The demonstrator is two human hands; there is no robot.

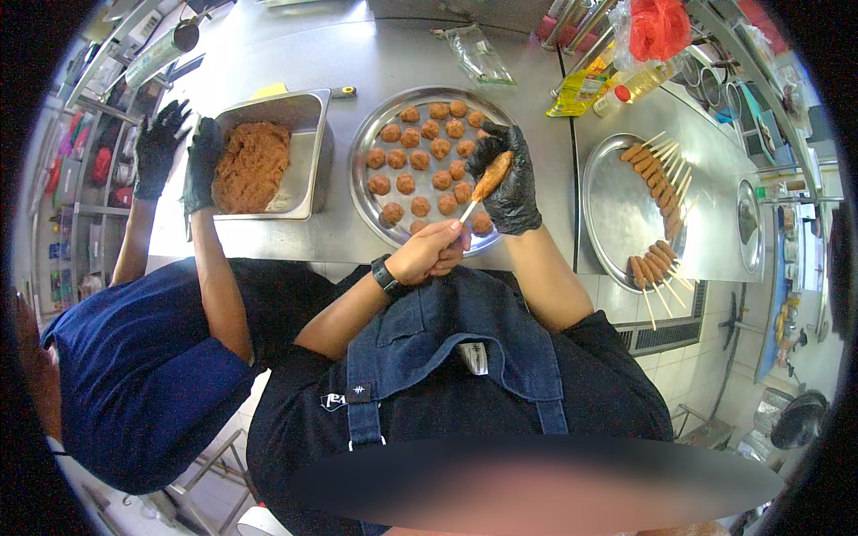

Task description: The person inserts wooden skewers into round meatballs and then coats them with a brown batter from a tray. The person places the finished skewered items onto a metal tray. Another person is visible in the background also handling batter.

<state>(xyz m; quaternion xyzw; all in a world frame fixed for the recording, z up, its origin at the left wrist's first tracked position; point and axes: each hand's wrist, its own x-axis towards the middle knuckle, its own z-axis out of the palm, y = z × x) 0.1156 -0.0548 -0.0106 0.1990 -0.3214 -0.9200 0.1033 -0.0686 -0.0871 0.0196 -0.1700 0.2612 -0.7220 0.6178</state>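
My bare left hand (433, 252), with a dark watch on its wrist, pinches the pale stick of a meat skewer (491, 178). At the stick's upper end, a reddish-brown lump of minced meat rests against the palm of my right hand (513, 192), which wears a black glove. The right fingers curl around this meat; part of it is hidden. Both hands are over the right side of a round metal tray (361, 156). On that tray lie rows of round meatballs (419, 160), several of them near my right fingers.
At right, another round tray (617, 201) holds several finished-looking meat skewers (660, 183). A metal pan (308, 179) of minced meat (253, 165) stands left, beside a co-worker's black-gloved hands (204, 161). Farther back lie a clear plastic bag (480, 54), a yellow packet (579, 92) and a red-capped bottle (635, 87).
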